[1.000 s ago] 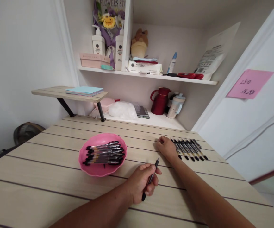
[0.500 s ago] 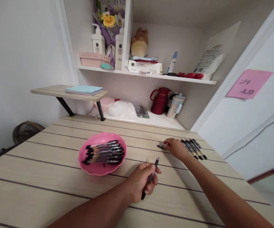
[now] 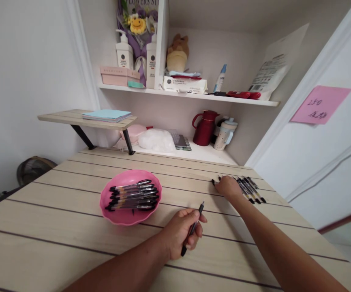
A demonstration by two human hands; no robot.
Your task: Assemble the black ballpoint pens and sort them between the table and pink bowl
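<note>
"L hand (image 3: 180,235)?"
"I see it clamped on a pen (image 3: 193,228), just R of pink bowl (image 3: 122,217)."
"R hand (image 3: 228,187)?"
"Farther R of bowl, by pen row (image 3: 246,189); I can't tell if fingers grip."

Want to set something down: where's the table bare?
Bare: the table left of the bowl, and the stretch between the bowl and the right hand, beyond the left hand. Crowded: the right side, around the right hand and pen row.
</note>
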